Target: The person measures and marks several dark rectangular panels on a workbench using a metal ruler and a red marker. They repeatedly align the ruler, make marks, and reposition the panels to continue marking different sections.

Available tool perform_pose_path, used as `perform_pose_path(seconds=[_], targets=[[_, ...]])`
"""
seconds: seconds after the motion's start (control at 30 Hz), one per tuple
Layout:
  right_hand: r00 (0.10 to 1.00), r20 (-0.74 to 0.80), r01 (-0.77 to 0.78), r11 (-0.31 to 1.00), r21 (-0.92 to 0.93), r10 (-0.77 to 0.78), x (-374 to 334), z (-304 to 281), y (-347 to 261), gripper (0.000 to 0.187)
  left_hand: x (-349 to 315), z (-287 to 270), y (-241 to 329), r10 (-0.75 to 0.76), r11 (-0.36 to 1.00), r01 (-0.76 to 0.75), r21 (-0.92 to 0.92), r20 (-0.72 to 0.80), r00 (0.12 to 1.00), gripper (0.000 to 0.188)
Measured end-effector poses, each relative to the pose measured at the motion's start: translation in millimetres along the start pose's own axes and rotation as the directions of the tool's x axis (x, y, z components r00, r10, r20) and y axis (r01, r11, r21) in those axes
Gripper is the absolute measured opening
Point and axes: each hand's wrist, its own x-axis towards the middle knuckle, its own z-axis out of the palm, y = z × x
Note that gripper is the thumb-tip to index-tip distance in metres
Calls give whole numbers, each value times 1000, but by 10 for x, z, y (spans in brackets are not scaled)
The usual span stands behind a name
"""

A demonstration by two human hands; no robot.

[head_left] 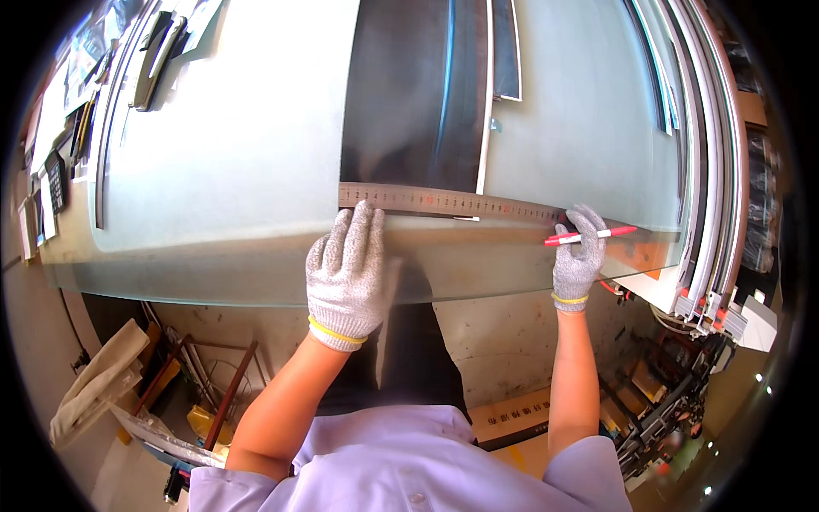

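The left hand (345, 273), in a grey knit glove, lies flat with fingers spread on the near end of a long metal ruler (444, 203). It grasps nothing; it only presses down. The ruler runs crosswise over a large frosted glass sheet (230, 154) on the counter (636, 260), and its left end sits just beyond this hand's fingertips, at the edge of a dark panel (409, 94) seen at the glass.

The weight falls on one end alone. From there the ruler stretches well away to the right with nothing else holding it, so a sideways nudge could pivot it about the palm and skew any line.

The right hand (578, 256), gloved alike, is closed around a red marker (590, 235), which lies nearly level with its tip toward the left, close to the ruler's far end. Whether the tip touches the glass I cannot tell. If this grip pushes the pen hard against the ruler's edge, the free end may slide on the smooth glass.

Both hands work near the front rim of the sheet, which overhangs the floor clutter below; leaning weight there risks stressing the glass. To the right of the marker hand, curved metal profiles (708, 154) are stacked nearby.
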Motion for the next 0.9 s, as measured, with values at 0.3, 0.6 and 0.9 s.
perform_pose_path(seconds=[0.3, 0.6, 0.9], targets=[[1000, 21, -16, 999, 36, 15, -61, -12, 45, 35, -40, -15, -35, 2, 998, -1, -62, 26, 1000, 73], [999, 26, -40, 998, 46, 38, -54, 5, 59, 35, -68, 13, -53, 2, 997, -3, -72, -13, 1000, 73], [1000, 22, -3, 1000, 10, 3, -56, -2, 69, 34, -58, 5, -53, 11, 998, -11, -64, -12, 1000, 72]])
